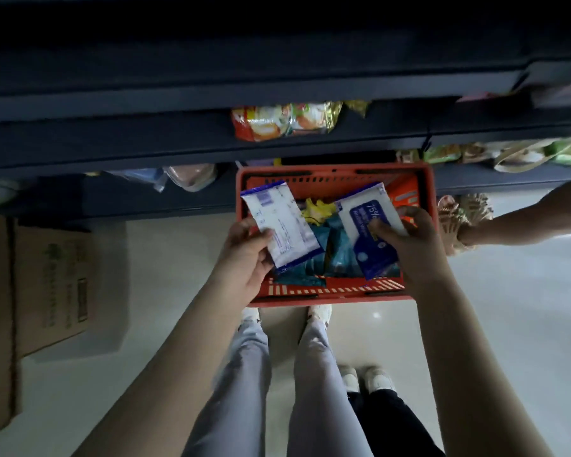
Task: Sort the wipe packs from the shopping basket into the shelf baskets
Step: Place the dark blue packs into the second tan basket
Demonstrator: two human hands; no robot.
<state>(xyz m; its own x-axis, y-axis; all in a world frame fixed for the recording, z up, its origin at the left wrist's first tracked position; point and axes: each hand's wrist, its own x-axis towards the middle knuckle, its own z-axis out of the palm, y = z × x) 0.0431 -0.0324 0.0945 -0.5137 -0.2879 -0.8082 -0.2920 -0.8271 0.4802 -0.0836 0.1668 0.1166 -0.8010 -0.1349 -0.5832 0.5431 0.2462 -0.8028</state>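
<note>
L hand (244, 255): gripping white wipe pack (279, 222), held over basket's left side.
R hand (409, 239): gripping blue-label wipe pack (368, 225), over basket's right side.
Shopping basket (337, 171): red, on floor (508, 308), w/ teal packs (337, 252) inside.
Shelves (178, 140): behind basket, snack bags (284, 122).

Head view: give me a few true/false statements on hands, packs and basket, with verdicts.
1. The left hand holds a white wipe pack. True.
2. The right hand is empty. False: it grips a blue-and-white wipe pack.
3. The shopping basket is red. True.
4. The basket holds nothing else. False: teal packs lie inside.
5. A cardboard box stands on the floor at left. True.
</note>
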